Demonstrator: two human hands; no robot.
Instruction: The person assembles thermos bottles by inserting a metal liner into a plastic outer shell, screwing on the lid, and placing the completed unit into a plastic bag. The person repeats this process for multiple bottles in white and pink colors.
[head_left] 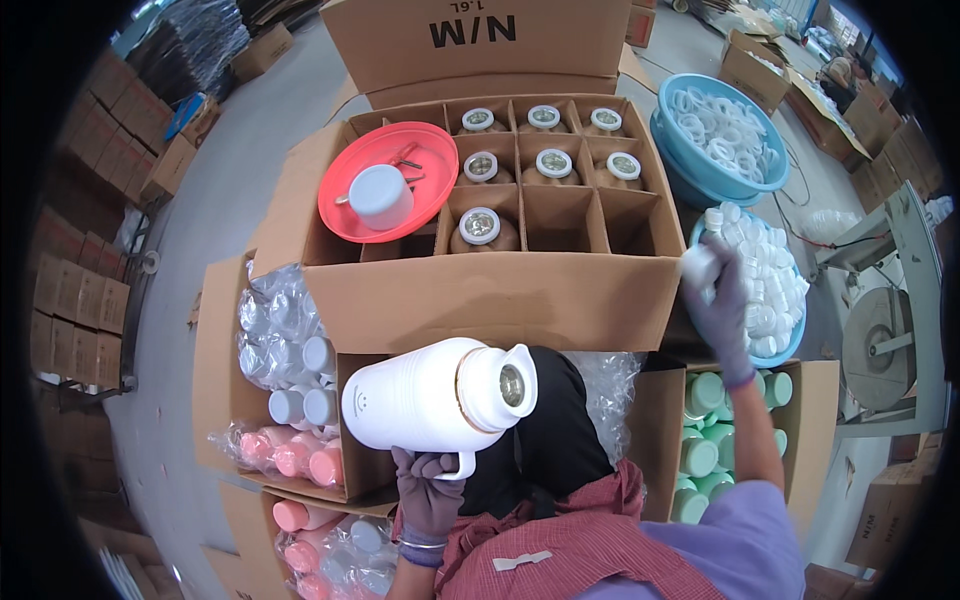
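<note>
My left hand, in a grey-purple glove, is closed around the handle of a white vacuum jug. The jug lies tilted on its side above my lap, its uncapped mouth turned right and showing the silvery liner. My right hand, also gloved and slightly blurred, reaches out to the right. Its fingers close on a white cap at the left rim of a blue basin. White plastic caps are heaped in that basin.
A divided carton ahead holds several silvery-topped glass liners. On its left corner rests a red tray with a pale cup. Another blue basin holds white rings. Cartons of pink bottles and green bottles flank me.
</note>
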